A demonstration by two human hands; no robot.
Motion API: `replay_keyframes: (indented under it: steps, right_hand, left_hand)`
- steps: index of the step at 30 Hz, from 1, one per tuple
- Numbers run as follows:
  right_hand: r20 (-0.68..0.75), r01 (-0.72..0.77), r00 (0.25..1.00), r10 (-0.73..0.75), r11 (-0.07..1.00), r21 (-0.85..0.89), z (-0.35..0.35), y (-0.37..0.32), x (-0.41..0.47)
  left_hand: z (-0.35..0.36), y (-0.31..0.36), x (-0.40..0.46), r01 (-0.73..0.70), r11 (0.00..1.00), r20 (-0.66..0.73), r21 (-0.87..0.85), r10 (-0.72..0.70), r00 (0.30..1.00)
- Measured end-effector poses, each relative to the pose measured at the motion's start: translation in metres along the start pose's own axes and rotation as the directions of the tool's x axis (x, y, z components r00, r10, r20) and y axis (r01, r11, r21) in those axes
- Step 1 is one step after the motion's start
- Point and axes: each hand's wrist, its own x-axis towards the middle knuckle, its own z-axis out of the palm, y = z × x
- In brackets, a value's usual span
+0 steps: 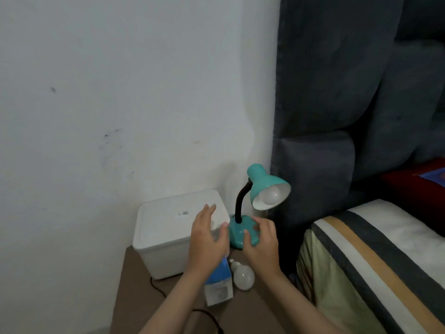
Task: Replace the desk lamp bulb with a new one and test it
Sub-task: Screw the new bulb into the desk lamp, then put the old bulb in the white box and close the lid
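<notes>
We reach our open, empty left hand (208,233) and right hand (262,244) toward the teal gooseneck desk lamp (243,237); steady its base before switching it on.

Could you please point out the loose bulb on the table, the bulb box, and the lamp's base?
Loose bulb (244,277), head view, on its white globe.
Bulb box (218,283), head view, on its blue side panel.
Lamp base (237,231), head view, on the teal top, left of the right hand.
</notes>
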Motion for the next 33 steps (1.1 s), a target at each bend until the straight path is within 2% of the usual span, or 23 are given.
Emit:
replay_keyframes:
  steps: [5, 8, 13, 17, 26, 33]
  right_hand:
    - [0.242, 0.006, 0.97, 0.012, 0.997, -0.076, 0.034, -0.027, 0.008]
    - [0.38, -0.022, 0.923, 0.067, 0.992, -0.121, 0.051, -0.039, 0.022]
    - [0.521, -0.014, 0.829, 0.202, 0.94, -0.341, 0.07, -0.034, 0.051]
    - [0.62, -0.011, 0.727, 0.295, 0.908, -0.419, 0.076, -0.026, 0.063]
    - [0.608, -0.035, 0.748, 0.266, 0.931, -0.364, 0.075, -0.03, 0.061]
    - [0.58, -0.019, 0.791, 0.197, 0.954, -0.299, 0.054, -0.06, 0.068]
  left_hand:
    - [-0.053, -0.048, -0.007, 0.133, 0.975, -0.141, 0.177, -0.108, 0.984]
    - [-0.081, -0.07, -0.001, 0.271, 0.898, -0.198, 0.347, -0.212, 0.957]
    - [-0.106, -0.108, 0.007, 0.385, 0.83, -0.108, 0.403, -0.374, 0.921]
    - [-0.112, -0.125, 0.016, 0.368, 0.859, 0.009, 0.356, -0.397, 0.918]
    - [-0.114, -0.121, 0.019, 0.279, 0.931, 0.036, 0.234, -0.295, 0.955]
    - [-0.124, -0.095, 0.024, 0.225, 0.942, -0.017, 0.249, -0.228, 0.973]
